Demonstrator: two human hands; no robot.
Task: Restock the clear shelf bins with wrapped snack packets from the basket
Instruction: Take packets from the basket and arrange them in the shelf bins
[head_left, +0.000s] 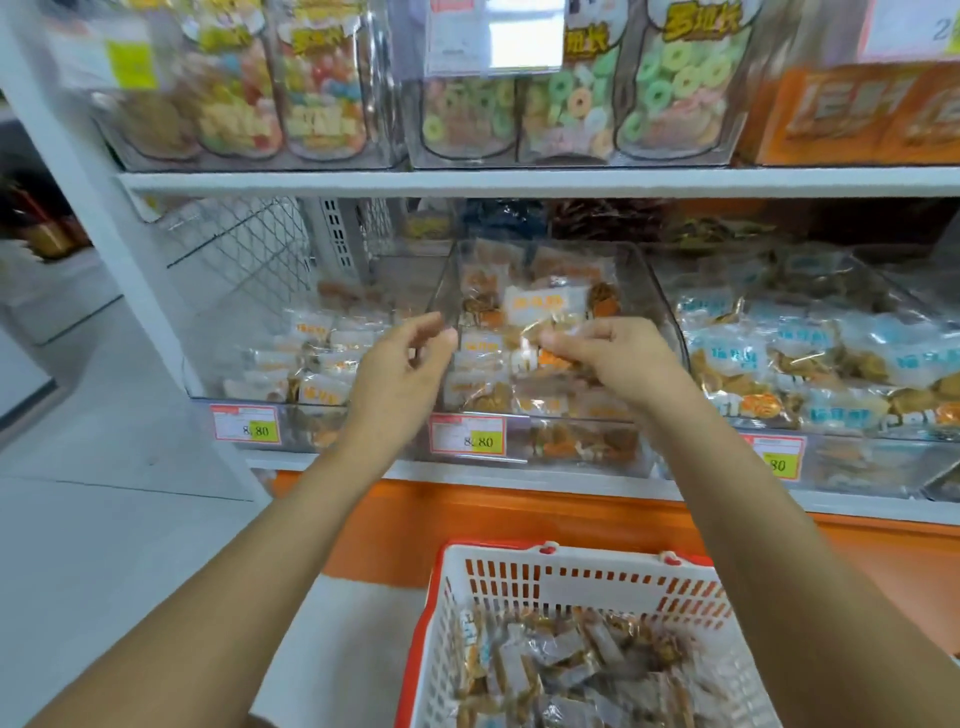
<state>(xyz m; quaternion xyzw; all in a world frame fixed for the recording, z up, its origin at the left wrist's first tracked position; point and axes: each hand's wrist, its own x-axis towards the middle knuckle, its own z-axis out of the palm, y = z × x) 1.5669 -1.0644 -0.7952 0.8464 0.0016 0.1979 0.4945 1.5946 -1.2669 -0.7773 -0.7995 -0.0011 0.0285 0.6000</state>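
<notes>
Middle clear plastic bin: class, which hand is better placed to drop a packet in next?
Right. The right hand pinches a clear-wrapped snack packet over the middle clear plastic bin; the left hand, seemingly empty, hangs beside its left wall.

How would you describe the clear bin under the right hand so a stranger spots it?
Find the lower white shelf, above the red-rimmed basket. Take the clear bin where the right hand pinches a packet. Its labels are orange, its right neighbour's blue, and its left neighbour is less full.
</notes>
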